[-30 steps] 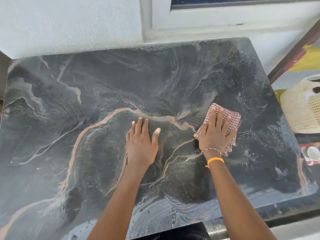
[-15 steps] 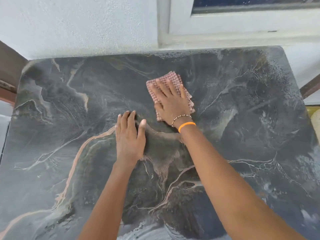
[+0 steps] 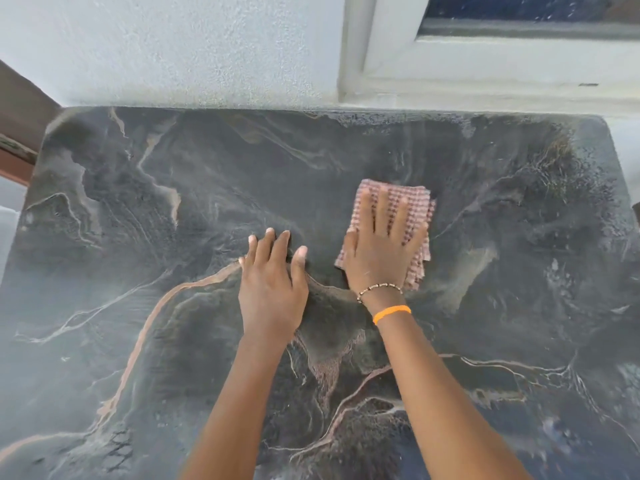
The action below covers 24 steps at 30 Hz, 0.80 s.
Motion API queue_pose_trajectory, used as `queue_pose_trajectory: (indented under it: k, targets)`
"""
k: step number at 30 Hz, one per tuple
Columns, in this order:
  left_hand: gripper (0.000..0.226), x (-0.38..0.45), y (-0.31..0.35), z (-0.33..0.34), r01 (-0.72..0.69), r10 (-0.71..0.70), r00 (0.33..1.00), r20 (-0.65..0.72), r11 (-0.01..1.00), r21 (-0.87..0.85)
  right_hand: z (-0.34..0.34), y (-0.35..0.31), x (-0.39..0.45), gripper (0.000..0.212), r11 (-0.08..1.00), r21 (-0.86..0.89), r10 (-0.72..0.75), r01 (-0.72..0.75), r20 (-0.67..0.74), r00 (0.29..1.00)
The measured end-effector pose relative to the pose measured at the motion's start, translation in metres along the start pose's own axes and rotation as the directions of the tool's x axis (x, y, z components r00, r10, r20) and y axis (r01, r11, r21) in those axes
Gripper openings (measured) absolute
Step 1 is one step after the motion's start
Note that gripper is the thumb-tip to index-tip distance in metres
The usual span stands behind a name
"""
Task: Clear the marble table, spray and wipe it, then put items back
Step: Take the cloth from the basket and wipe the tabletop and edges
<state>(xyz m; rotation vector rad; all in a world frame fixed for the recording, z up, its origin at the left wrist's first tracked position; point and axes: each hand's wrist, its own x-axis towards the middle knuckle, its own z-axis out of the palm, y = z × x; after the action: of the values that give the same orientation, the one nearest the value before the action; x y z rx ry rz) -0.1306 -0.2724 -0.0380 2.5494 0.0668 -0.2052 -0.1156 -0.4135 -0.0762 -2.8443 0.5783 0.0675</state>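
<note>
A dark marble table [image 3: 138,237] with tan and white veins fills the view, its surface damp and streaked. A folded red-and-white checked cloth [image 3: 415,199] lies on it a little right of centre. My right hand [image 3: 381,251] presses flat on the cloth with straight, spread fingers; its wrist wears a bead bracelet and an orange band. My left hand [image 3: 272,282] rests flat on the bare marble just left of the cloth, fingers straight.
A white textured wall [image 3: 173,46] runs along the table's far edge, with a white window frame [image 3: 485,71] at the upper right. Brown woodwork [image 3: 17,133] shows past the table's left corner.
My right hand slid the cloth from the table's right side to the far middle, then a little to the right and nearer. The left hand stayed flat in place. The view shifted.
</note>
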Motion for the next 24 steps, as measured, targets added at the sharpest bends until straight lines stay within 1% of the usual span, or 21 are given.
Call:
queue_pose_trajectory:
  k: [2,4,5,7,9,11,13,16,18,20,22,23,24]
  targets:
    - [0.045,0.0,0.0,-0.001,-0.006,0.006,1.0,-0.006,1.0,0.0,0.003,-0.037,0.02,0.057,0.974,-0.016,-0.225,0.226,0.028,0.974]
    - [0.044,0.0,-0.001,0.0,-0.01,0.01,1.0,-0.004,1.0,0.015,0.002,-0.067,0.049,0.058,0.928,-0.039,-0.367,0.37,0.062,0.928]
    - [0.046,0.001,0.0,0.001,-0.007,0.007,1.0,0.001,1.0,0.028,0.0,-0.077,0.066,0.058,0.913,-0.051,-0.401,0.406,0.075,0.913]
    - [0.049,0.003,0.002,0.003,0.006,-0.007,1.0,0.006,0.999,0.052,-0.002,-0.087,0.096,0.058,0.91,-0.058,-0.405,0.41,0.085,0.91]
    - [0.05,0.005,0.006,0.005,0.007,-0.007,1.0,-0.006,0.997,0.077,-0.005,-0.086,0.117,0.058,0.932,-0.045,-0.355,0.359,0.08,0.931]
    - [0.051,0.008,0.011,0.007,-0.031,0.031,1.0,0.003,0.993,0.113,-0.009,-0.072,0.128,0.057,0.957,-0.029,-0.288,0.29,0.054,0.956]
    - [0.053,0.011,0.016,0.01,-0.069,0.065,0.997,0.048,0.991,0.11,-0.012,-0.046,0.134,0.056,0.978,-0.025,-0.208,0.209,0.011,0.978]
    - [0.057,0.016,0.018,0.014,-0.069,0.057,0.992,0.112,0.992,0.101,-0.021,0.008,0.143,0.056,0.998,-0.035,-0.048,0.047,-0.032,0.998]
    - [0.058,0.017,0.017,0.014,-0.067,0.056,0.991,0.118,0.993,0.099,-0.03,0.045,0.149,0.055,0.997,-0.03,0.072,-0.074,-0.048,0.996]
    - [0.059,0.017,0.014,0.013,-0.078,0.065,0.99,0.124,0.992,0.102,-0.035,0.074,0.144,0.054,0.982,-0.015,0.188,-0.19,-0.072,0.979]
    - [0.059,0.017,0.013,0.013,-0.089,0.075,0.989,0.126,0.99,0.108,-0.034,0.084,0.126,0.054,0.959,0.001,0.282,-0.283,-0.094,0.955]
    - [0.059,0.017,0.013,0.013,-0.093,0.079,0.989,0.122,0.99,0.11,-0.031,0.082,0.113,0.054,0.951,0.006,0.308,-0.309,-0.099,0.946]
    - [0.059,0.016,0.014,0.014,-0.094,0.082,0.99,0.113,0.989,0.111,-0.028,0.074,0.1,0.054,0.953,0.007,0.302,-0.303,-0.103,0.948]
